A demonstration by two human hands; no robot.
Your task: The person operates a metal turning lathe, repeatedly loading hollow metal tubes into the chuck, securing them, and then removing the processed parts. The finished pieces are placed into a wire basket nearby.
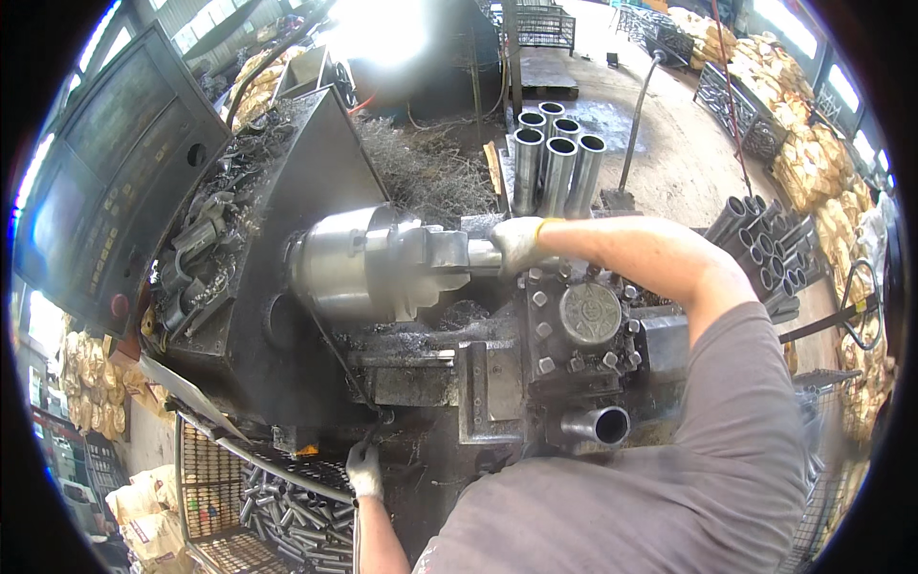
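A lathe chuck (349, 263) with stepped jaws stands at the middle left, and a short steel tube (484, 254) sticks out of it to the right. My right hand (519, 243), in a pale glove, reaches over the tool turret and is closed round the tube's outer end. Below the chuck, my left hand (364, 472), also gloved, is closed on the lower end of a dark lever (371, 432). Right of the chuck sits the square tool turret (585, 320), with bolts round its top. Another steel tube (608, 425) points out beneath the turret.
Several upright steel tubes (560, 170) stand behind the turret. More tubes (765, 244) are stacked at the right. A wire basket (206, 478) with short cut pieces stands at lower left. Metal shavings (435, 167) heap behind the chuck. The control panel (124, 172) is far left.
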